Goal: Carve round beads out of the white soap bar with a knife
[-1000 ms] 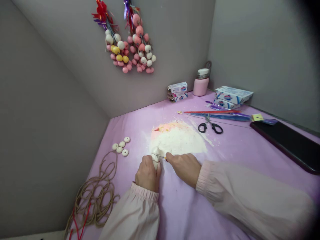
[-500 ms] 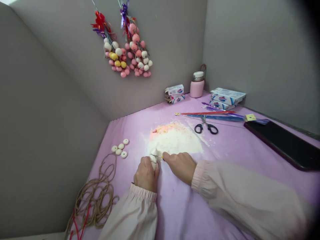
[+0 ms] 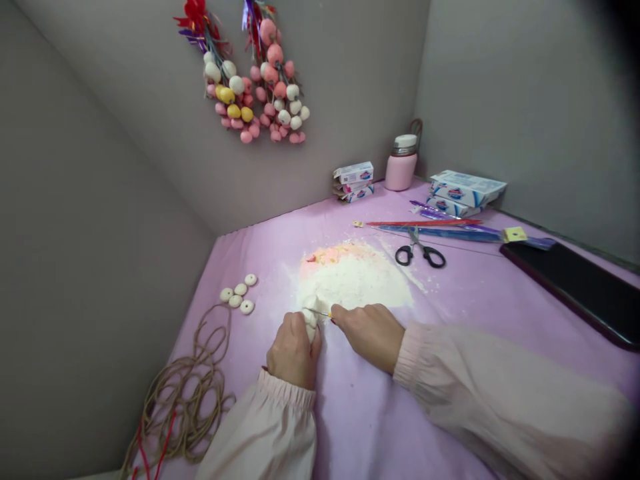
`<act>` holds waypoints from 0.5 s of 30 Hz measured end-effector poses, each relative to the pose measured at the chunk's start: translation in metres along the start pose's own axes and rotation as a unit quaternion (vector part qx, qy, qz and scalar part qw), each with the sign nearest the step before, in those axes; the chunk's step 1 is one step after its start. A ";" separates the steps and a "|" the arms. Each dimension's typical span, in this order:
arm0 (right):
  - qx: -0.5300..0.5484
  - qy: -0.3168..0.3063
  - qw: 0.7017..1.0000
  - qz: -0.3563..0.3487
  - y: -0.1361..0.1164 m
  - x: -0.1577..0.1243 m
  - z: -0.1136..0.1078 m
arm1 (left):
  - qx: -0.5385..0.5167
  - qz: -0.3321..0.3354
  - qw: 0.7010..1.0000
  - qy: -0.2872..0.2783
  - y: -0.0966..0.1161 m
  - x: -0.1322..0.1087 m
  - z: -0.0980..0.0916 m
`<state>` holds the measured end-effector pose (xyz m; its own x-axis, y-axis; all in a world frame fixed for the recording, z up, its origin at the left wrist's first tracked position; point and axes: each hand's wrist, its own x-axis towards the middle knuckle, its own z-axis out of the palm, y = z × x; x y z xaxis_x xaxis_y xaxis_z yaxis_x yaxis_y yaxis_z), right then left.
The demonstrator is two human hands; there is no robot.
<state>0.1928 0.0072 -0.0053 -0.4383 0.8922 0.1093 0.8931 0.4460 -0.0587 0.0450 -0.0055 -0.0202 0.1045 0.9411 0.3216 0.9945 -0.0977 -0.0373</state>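
My left hand (image 3: 293,350) is closed round a small white soap piece (image 3: 310,303), its fingers covering the lower part. In my right hand (image 3: 373,333) I grip a small knife (image 3: 323,313); its thin metal blade lies against the soap, and most of the handle is hidden in my fingers. Just beyond both hands spreads a heap of white shavings (image 3: 357,283) like powder, with pink and yellow bits along its far edge. Several pale round beads (image 3: 247,307) with holes lie to the left.
Scissors (image 3: 434,259), red and blue strips (image 3: 440,233) and a black phone-like slab (image 3: 575,293) lie right. Soap boxes (image 3: 467,190), more boxes (image 3: 355,175) and a pink jar (image 3: 401,170) stand behind. Tangled cord (image 3: 185,400) lies left. Bead bunches (image 3: 280,90) hang on the wall.
The view has shifted slightly. The blade stays at the white soap piece, and my right hand has moved a little to the right.
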 end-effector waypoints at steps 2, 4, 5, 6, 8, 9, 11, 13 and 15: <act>0.006 -0.009 1.000 -0.006 0.000 0.000 -0.002 | -0.017 0.001 1.000 -0.004 -0.001 0.000 0.000; 0.013 -0.017 1.000 -0.009 0.001 0.000 -0.003 | -0.043 -0.015 0.999 -0.016 -0.003 0.000 0.000; 0.015 -0.019 1.000 -0.008 0.001 0.000 -0.003 | -0.056 -0.025 0.998 -0.023 -0.004 0.000 -0.001; 0.015 -0.021 1.000 -0.008 0.002 0.000 -0.003 | -0.069 -0.035 0.997 -0.030 -0.005 0.001 -0.001; 0.010 -0.020 1.000 -0.009 0.003 -0.002 -0.001 | -0.096 -0.061 0.993 -0.043 -0.006 0.001 -0.002; 0.007 -0.019 1.000 -0.010 0.003 -0.003 0.000 | -0.108 -0.073 0.990 -0.046 -0.007 0.001 -0.002; -0.004 -0.011 1.000 -0.005 0.004 -0.004 0.003 | -0.117 -0.086 0.988 -0.049 -0.007 0.001 -0.003; -0.014 0.003 1.000 0.007 0.004 -0.006 0.004 | -0.107 -0.084 0.989 -0.050 -0.007 0.001 -0.003; -0.017 0.018 1.000 0.014 0.003 -0.007 0.005 | -0.095 -0.078 0.991 -0.049 -0.006 0.001 -0.002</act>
<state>0.1977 0.0030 -0.0109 -0.4103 0.9006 0.1433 0.9080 0.4181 -0.0277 0.0390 -0.0046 -0.0173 -0.0416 0.9754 0.2163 0.9824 0.0005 0.1865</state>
